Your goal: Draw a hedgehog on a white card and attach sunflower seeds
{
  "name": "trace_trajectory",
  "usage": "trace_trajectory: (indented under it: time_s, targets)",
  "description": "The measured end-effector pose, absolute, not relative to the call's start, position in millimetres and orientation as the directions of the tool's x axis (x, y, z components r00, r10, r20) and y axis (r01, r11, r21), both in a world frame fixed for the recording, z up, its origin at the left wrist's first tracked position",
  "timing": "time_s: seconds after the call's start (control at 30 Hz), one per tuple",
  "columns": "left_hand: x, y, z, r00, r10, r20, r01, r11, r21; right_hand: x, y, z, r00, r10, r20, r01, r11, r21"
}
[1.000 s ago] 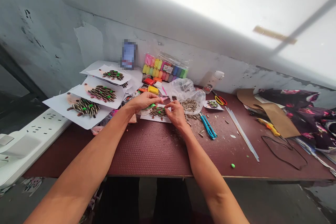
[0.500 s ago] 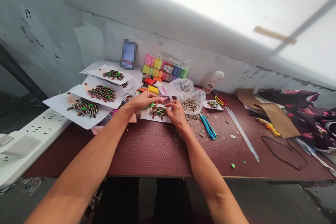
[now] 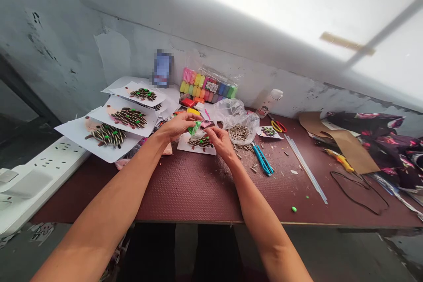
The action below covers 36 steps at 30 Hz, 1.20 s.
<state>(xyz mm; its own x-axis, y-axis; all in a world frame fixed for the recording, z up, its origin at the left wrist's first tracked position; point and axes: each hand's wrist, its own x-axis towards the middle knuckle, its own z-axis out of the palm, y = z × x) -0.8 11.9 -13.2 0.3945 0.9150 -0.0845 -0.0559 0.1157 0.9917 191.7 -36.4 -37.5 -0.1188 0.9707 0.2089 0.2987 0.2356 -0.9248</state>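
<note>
I see left hand (image 3: pixel 179 126) clamped on green packet (image 3: pixel 194 128) — right hand (image 3: pixel 220 141) just beside, can't tell if it's gripping — seeded card (image 3: pixel 183 146) lies below packet.

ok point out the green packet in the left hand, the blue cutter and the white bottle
Green packet (image 3: pixel 194 128): head view, on its crinkled middle
Blue cutter (image 3: pixel 262 158): head view, midway along its handle
White bottle (image 3: pixel 269 103): head view, on its body below the cap

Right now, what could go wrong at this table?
The green ball lies near the table's front edge and might roll off. The right hand could brush the loose seeds beside it. The green piece in the left hand might drop onto the card below.
</note>
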Motion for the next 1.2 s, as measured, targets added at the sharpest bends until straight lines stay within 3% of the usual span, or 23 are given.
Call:
trace_trajectory:
  time_s: [0.27,0.57,0.8,1.0,1.2]
  targets:
    - [-3,13,-15,0.365,0.929,-0.052,-0.125,0.105,0.987,194,-33,-42,-0.181,0.975,0.129,0.142,0.155,-0.978]
    - [-5,11,-16,0.512,0.853,-0.104,-0.032,0.140,0.990,192,-34,-37,-0.023,0.990,0.136,0.104,0.138,-0.985]
    - [2,8,-12,0.360,0.932,-0.041,-0.077,0.073,0.994,189,-34,-36,0.085,0.981,0.176,0.069,0.170,-0.983]
    - [-1,10,-14,0.360,0.933,-0.006,-0.105,0.047,0.993,192,-37,-32,-0.012,0.990,0.139,0.042,0.140,-0.989]
    - [-5,9,-15,0.528,0.849,-0.026,-0.102,0.094,0.990,193,-38,-32,-0.092,0.988,0.122,0.117,0.132,-0.984]
